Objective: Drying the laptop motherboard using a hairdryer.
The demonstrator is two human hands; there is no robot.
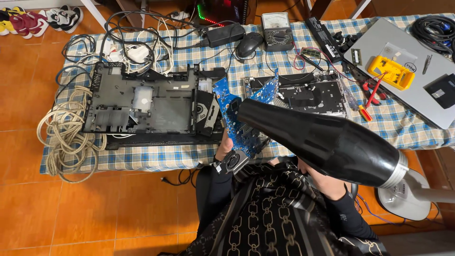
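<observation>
Blue circuit board [241,116] in left hand [223,150], black hair dryer [322,142] in right hand [327,182]

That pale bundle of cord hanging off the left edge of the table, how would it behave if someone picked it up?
The pale cord bundle would probably be floppy: its loops already droop over the table edge. It likely tangles and snags, since the coils overlap loosely and run beside the open laptop base. It seems fairly light and not fragile.
</observation>
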